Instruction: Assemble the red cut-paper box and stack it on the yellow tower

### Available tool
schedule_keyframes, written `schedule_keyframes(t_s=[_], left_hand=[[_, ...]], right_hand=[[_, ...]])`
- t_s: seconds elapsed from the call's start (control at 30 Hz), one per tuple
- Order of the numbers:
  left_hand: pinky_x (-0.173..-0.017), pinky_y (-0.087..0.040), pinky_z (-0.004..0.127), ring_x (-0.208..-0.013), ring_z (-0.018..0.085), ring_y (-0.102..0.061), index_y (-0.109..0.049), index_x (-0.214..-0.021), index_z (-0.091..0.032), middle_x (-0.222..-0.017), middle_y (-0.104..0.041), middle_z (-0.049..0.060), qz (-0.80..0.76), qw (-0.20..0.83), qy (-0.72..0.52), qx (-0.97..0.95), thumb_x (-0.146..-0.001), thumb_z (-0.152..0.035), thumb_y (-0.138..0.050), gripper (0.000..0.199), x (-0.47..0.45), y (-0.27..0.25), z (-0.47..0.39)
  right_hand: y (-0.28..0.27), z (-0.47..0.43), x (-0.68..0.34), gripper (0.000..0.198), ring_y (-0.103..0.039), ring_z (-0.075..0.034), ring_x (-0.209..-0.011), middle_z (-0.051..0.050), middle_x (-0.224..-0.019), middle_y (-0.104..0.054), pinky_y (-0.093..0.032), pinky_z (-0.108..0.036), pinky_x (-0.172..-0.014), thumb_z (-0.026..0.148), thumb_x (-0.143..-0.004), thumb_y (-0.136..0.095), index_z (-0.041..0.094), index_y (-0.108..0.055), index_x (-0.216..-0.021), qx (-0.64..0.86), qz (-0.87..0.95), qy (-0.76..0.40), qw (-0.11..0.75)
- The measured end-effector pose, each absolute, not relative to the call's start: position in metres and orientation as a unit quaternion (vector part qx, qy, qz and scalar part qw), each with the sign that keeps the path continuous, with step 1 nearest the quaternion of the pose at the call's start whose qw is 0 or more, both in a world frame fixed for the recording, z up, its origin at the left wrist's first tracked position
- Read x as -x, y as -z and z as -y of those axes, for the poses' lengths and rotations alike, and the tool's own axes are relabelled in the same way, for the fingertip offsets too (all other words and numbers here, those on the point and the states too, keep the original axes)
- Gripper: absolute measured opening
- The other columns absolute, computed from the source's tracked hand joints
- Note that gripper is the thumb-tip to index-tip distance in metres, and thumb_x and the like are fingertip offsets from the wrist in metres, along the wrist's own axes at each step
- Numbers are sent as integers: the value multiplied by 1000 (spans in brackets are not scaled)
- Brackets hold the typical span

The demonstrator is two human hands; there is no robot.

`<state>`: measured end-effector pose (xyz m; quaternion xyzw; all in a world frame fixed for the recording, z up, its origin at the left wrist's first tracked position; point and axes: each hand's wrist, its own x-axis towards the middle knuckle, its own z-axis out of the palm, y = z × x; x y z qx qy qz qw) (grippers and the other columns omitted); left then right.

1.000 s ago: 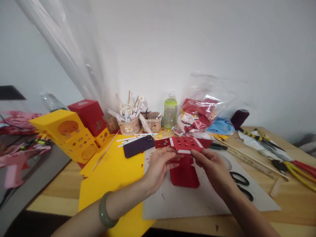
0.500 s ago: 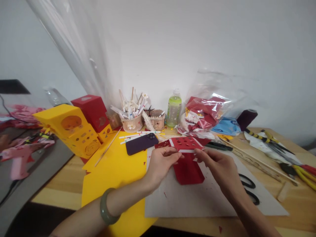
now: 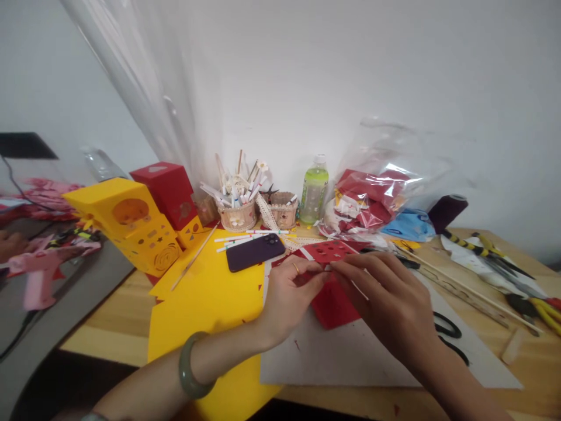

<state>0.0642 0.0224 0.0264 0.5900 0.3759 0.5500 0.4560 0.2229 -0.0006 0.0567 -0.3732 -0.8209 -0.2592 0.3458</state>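
A folded red paper card lies over a white sheet, its upper panel pierced with several small cut-out shapes and edged with white strips. My left hand pinches the card's fold line with thumb and forefinger; a ring is on one finger and a green bangle on the wrist. Right beside it, fingertips almost meeting, my right hand is closed on the same edge. A tiny white bit shows between the fingertips; most of the white strip there is hidden. Black-handled scissors lie partly under my right forearm.
Yellow paper and a phone lie to the left, below yellow and red paper boxes. Pen baskets, a green bottle and a plastic bag line the wall. A pink glue gun and another person's hand are far left.
My right hand has moved left and turned over the card, bringing its fingertips against my left ones. The white strip, plainly visible before, is now mostly covered. The view has shifted slightly.
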Motion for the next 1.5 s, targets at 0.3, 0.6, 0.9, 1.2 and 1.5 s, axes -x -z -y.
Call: schedule_keyframes(t_s=[0.3, 0.6, 0.9, 1.2, 1.5], left_hand=[[-68, -44, 26, -71, 16, -58, -74, -76, -22, -74, -70, 2, -389, 401, -556, -615, -77, -29, -66, 11, -62, -26, -23], [-70, -49, 25, -74, 16, -63, -75, -81, -19, -79, -73, 1, -377, 498, -531, -572, -78, -29, -63, 15, -62, -26, -24], [-68, -49, 26, -72, 17, -64, -75, -82, -18, -78, -74, 2, -396, 495, -526, -567, -76, -26, -64, 15, -60, -31, -26], [-66, -47, 25, -69, 16, -62, -74, -80, -14, -75, -73, 4, -404, 496, -522, -564, -76, -23, -62, 16, -59, -32, -25], [-69, -47, 26, -72, 16, -63, -75, -83, -16, -80, -74, 4, -408, 476, -530, -571, -76, -21, -62, 15, -60, -30, -27]], right_hand=[[-71, -6, -224, 22, -57, -19, -77, -10, -87, -66, -48, -32, -66, 11, -92, -43, 14, -62, -102, 309, 862, 262, 306], [-77, -13, -220, 23, -55, -18, -74, -10, -82, -65, -49, -31, -63, 16, -96, -38, 11, -61, -97, 289, 883, 244, 279], [-73, -18, -218, 21, -53, -20, -74, -11, -81, -62, -48, -33, -64, 12, -94, -39, 9, -60, -95, 289, 890, 254, 244], [-68, -23, -221, 12, -52, -19, -77, -9, -85, -61, -46, -32, -69, 13, -91, -50, 10, -58, -98, 292, 899, 200, 259], [-69, -24, -215, 13, -53, -21, -79, -10, -82, -61, -46, -32, -68, 10, -91, -47, 8, -60, -95, 290, 898, 211, 253]])
